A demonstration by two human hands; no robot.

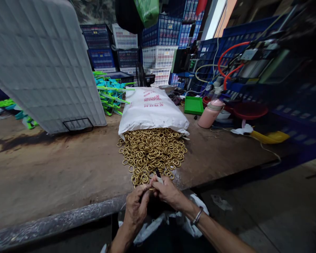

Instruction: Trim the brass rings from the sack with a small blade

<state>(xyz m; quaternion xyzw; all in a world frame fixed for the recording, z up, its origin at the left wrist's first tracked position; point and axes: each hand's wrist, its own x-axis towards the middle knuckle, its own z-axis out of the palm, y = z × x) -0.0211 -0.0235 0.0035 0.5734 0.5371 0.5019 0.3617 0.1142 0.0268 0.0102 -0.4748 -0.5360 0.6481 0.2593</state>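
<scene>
My left hand (137, 203) is closed at the table's front edge, pinching a gold ring (151, 189) between thumb and fingers. Right beside it, my right hand (168, 192) grips a small knife-like tool (159, 179) with a dark end and a pale flat part; its exact kind is hard to make out. The fingers of both hands meet around the ring. Just beyond them a heap of gold rings (152, 151) spreads over the table, spilling from the mouth of a white sack (154, 109) with red print.
A large pale ribbed panel (47, 66) stands at left, with green and teal plastic pieces (109, 93) behind it. To the right are a pink bottle (210, 114), a green tray (193, 105) and a yellow scoop-like piece (270, 137). Stacked crates (159, 57) fill the back. Below the edge hangs white bagging (154, 226).
</scene>
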